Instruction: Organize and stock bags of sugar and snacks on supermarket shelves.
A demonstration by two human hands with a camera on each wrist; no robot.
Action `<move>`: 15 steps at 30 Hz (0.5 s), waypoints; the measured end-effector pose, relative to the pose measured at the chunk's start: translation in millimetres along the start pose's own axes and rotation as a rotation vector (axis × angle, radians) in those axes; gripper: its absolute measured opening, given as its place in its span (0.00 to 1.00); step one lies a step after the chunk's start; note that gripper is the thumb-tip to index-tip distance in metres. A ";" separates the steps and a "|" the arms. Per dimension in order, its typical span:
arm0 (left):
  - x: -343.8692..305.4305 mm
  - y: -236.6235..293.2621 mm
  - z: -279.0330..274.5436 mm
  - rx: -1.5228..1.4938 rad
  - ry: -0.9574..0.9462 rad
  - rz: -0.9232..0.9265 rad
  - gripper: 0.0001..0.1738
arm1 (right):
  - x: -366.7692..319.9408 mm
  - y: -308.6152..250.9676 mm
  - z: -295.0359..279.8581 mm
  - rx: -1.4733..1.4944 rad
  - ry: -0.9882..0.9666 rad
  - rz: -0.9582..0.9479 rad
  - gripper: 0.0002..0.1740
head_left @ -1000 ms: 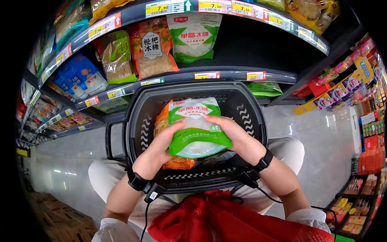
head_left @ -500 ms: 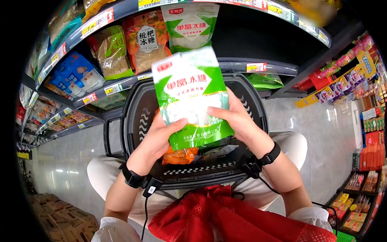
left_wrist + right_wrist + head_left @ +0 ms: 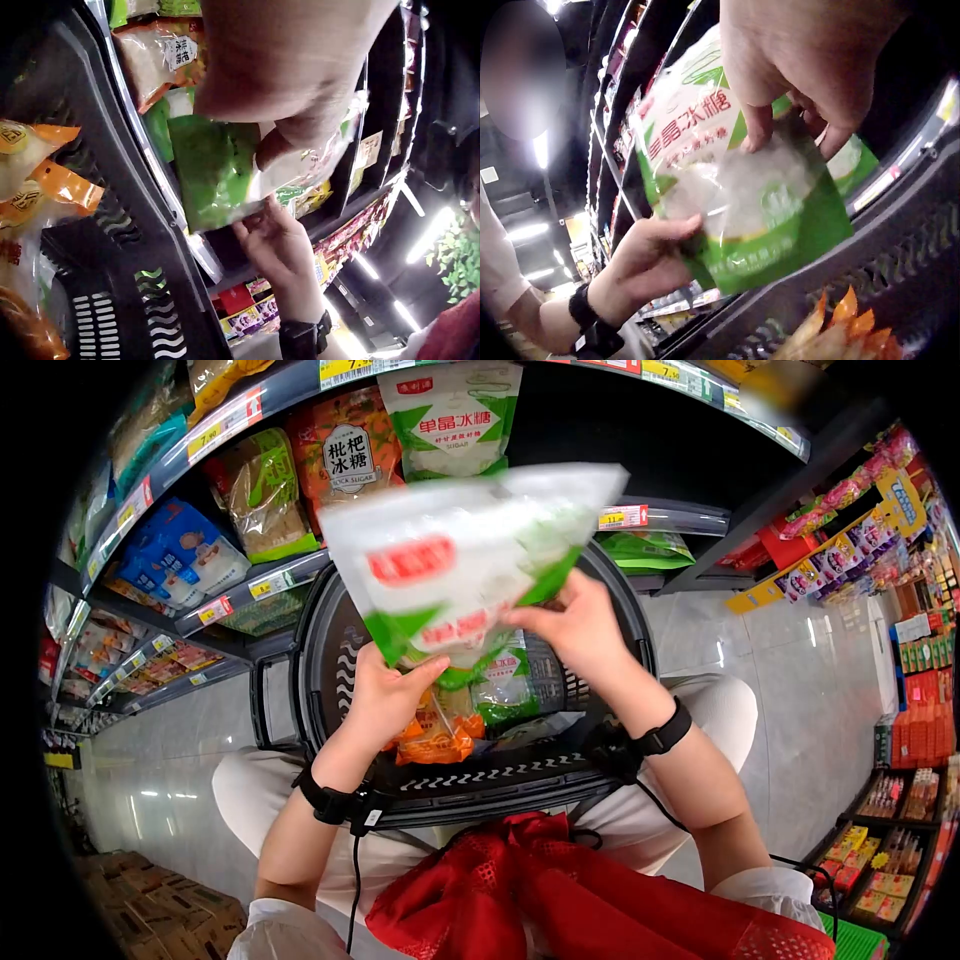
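A white and green bag of rock sugar (image 3: 450,560), marked SUGAR, is held up over the black shopping basket (image 3: 480,808). My left hand (image 3: 383,698) grips its lower left part, thumb on the printed front. On the other side, my right hand (image 3: 582,628) pinches the edge with the thumb in front. The right wrist view shows clear lumps through the bag's window (image 3: 742,195), with the fingers partly behind it. Inside the basket lie orange-trimmed packets (image 3: 437,735) and another green and white sugar bag (image 3: 507,690), partly hidden by the held one.
Ahead is a shelf with a similar white and green sugar bag (image 3: 450,420), an orange rock sugar bag (image 3: 345,455) and blue packs (image 3: 180,555). Price tags line its edges. Candy strips (image 3: 840,575) hang at the right, and cardboard boxes (image 3: 160,905) stand lower left.
The sugar bag has risen from low in the basket, and its top now tips toward the head camera. Both hands keep hold of it, and more of the basket's contents shows beneath.
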State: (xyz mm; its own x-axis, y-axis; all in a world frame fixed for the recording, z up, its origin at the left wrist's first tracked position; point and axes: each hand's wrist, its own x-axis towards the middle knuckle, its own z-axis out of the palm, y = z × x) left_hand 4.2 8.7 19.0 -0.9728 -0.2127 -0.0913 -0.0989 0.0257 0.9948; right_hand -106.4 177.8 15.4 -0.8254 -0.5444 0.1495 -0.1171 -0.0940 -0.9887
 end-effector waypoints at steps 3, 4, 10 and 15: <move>7.3 10.2 1.4 0.289 -0.112 0.531 0.26 | 7.5 -17.2 -16.8 -0.016 0.001 -0.102 0.08; 10.1 6.8 -1.5 0.390 -0.133 0.665 0.28 | 8.6 -16.9 -20.4 0.009 -0.043 -0.127 0.09; -1.0 -14.6 4.3 0.070 0.032 0.178 0.16 | 0.7 -5.0 -13.3 -0.091 -0.041 -0.042 0.09; 2.3 -23.5 2.5 0.146 0.059 0.197 0.17 | 0.9 -18.1 -7.8 0.182 -0.163 0.051 0.18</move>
State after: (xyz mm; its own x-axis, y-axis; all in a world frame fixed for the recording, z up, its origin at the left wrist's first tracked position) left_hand 3.8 10.0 -4.7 -0.9629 -0.2459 0.1111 0.0584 0.2123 0.9755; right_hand -109.3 185.5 33.3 -0.7259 -0.6783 0.1141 0.0362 -0.2034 -0.9784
